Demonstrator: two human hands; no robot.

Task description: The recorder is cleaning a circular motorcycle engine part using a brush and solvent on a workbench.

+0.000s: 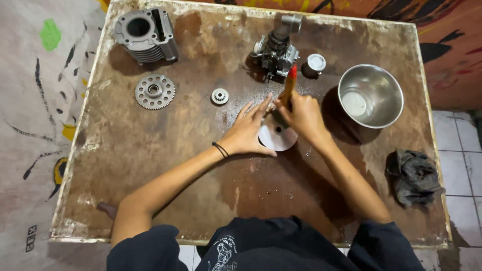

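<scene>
Sitting on the stained table [150, 165], the round metal disc [279, 136] lies flat between your 2 hands: your left hand [247, 131] presses it open-palmed, while your right hand [303, 114] grips an upright brush [289, 83] over its far edge.

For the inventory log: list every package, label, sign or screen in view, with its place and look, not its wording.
No packages, signs or screens.
Printed mark: floor covering, lower left of the table; small, dark, blocky characters on pale grey.
Shirt print: chest of the person's black shirt, bottom centre; white line drawing with small lettering.
The metal parts and steel bowl show no labels.
</scene>
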